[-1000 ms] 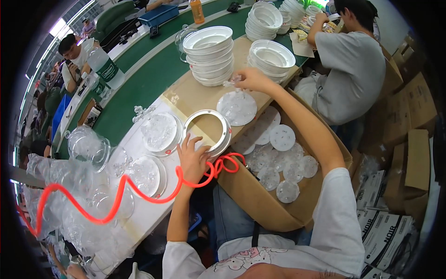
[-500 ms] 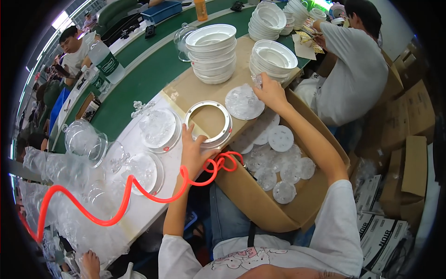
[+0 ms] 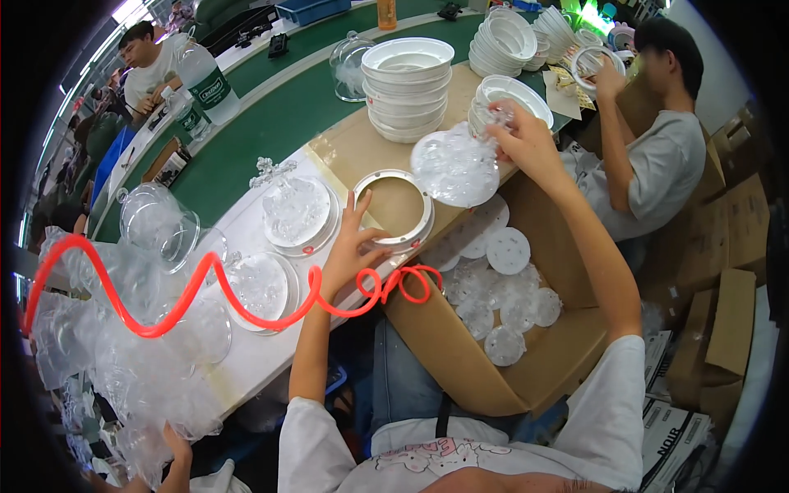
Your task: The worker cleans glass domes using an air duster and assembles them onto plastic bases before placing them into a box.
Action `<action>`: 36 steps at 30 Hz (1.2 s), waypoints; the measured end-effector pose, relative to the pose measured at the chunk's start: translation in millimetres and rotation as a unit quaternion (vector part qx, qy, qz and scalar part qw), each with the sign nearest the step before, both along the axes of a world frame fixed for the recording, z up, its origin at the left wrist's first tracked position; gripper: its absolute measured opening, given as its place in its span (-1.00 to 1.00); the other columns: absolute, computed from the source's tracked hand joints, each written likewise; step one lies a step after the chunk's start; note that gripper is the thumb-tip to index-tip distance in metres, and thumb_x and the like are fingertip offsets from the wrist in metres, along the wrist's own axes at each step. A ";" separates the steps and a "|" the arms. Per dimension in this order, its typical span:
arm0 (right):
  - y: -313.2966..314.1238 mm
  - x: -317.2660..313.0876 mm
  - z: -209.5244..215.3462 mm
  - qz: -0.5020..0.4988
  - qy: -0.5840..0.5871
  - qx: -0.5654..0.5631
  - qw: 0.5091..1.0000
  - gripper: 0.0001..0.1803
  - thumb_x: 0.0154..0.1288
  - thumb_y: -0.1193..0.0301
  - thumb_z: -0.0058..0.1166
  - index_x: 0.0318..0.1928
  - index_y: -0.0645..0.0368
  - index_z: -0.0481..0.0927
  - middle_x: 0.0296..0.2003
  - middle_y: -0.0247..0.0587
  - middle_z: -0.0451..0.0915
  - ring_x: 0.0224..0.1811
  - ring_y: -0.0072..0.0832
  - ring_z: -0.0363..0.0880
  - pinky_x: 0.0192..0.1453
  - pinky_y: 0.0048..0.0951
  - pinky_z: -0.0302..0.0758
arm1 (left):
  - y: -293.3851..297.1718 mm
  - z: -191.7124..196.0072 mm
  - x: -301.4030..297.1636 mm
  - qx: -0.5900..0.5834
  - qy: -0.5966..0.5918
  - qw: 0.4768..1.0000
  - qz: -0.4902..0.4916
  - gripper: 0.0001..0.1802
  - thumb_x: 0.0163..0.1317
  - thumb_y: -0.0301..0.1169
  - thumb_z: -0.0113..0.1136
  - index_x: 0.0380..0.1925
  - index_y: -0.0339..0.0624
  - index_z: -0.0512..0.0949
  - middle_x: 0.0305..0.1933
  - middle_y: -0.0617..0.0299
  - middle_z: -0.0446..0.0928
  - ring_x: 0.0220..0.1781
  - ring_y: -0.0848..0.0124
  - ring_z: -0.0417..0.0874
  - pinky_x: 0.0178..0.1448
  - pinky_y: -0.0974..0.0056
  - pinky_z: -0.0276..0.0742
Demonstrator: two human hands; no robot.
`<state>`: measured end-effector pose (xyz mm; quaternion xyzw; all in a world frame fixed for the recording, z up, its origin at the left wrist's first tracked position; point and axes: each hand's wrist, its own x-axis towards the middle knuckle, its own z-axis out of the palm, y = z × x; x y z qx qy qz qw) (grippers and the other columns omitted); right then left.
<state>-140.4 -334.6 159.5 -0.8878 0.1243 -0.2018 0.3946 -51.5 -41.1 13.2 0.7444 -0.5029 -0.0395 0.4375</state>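
Note:
My left hand grips the near left side of a round white ring, thumb and fingers apart along its rim. Through its open middle shows the brown board. My right hand pinches a clear plastic ornament at the right of a white disc covered with clear, glossy material. That disc tilts and looks raised beside the ring, partly over the carton's edge. Left of the ring sit two white round bases, a farther one and a nearer one, each topped with clear pieces.
An open carton with several translucent discs stands against the table. White bowl-shaped parts are stacked behind the ring. A coiled red hose crosses in front. Clear domes and plastic bags lie left; a co-worker sits at right.
My right hand has moved right and up with the clear ornament, and the disc appears lifted and tilted. My left hand stays on the ring. The whole view has shifted; the hose swung upward.

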 end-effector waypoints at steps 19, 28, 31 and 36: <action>46.9 110.0 3.2 0.358 0.129 -0.051 0.923 -0.72 0.17 0.34 0.10 -0.08 0.03 0.56 -0.35 -0.33 0.58 -0.31 -0.66 0.48 -0.28 -0.58 0.42 | -37.2 -4.7 -12.6 -0.069 -0.043 0.974 0.212 0.32 -0.45 -0.22 0.57 0.24 -0.43 -0.14 0.25 -0.24 -0.01 0.32 -0.19 -0.04 0.37 -0.03 -0.03; 51.6 122.5 -34.9 0.358 0.152 -0.030 0.921 -0.72 0.19 0.34 0.08 -0.08 0.09 0.54 -0.45 -0.33 0.58 -0.44 -0.65 0.53 -0.34 -0.59 0.46 | -34.4 -11.3 -6.5 -0.105 0.035 0.973 0.201 0.40 -0.51 -0.32 0.58 0.27 -0.41 -0.24 0.29 -0.19 -0.11 0.35 -0.07 -0.07 0.39 0.06 -0.06; 55.0 121.7 -36.0 0.325 0.168 -0.003 0.931 -0.73 0.19 0.38 0.07 -0.09 0.14 0.53 -0.44 -0.29 0.58 -0.43 -0.63 0.54 -0.31 -0.55 0.49 | -33.5 -14.1 -5.9 -0.097 0.039 0.973 0.204 0.38 -0.50 -0.31 0.57 0.26 -0.41 -0.23 0.29 -0.19 -0.11 0.36 -0.07 -0.08 0.39 0.06 -0.06; 58.5 121.1 -40.0 0.338 0.167 -0.027 0.926 -0.75 0.19 0.40 0.07 -0.10 0.14 0.53 -0.40 -0.24 0.59 -0.43 -0.58 0.56 -0.29 -0.53 0.50 | -33.5 -15.7 -5.9 -0.103 0.044 0.974 0.196 0.36 -0.48 -0.30 0.57 0.27 -0.39 -0.21 0.29 -0.17 -0.09 0.36 -0.07 -0.09 0.39 0.06 -0.06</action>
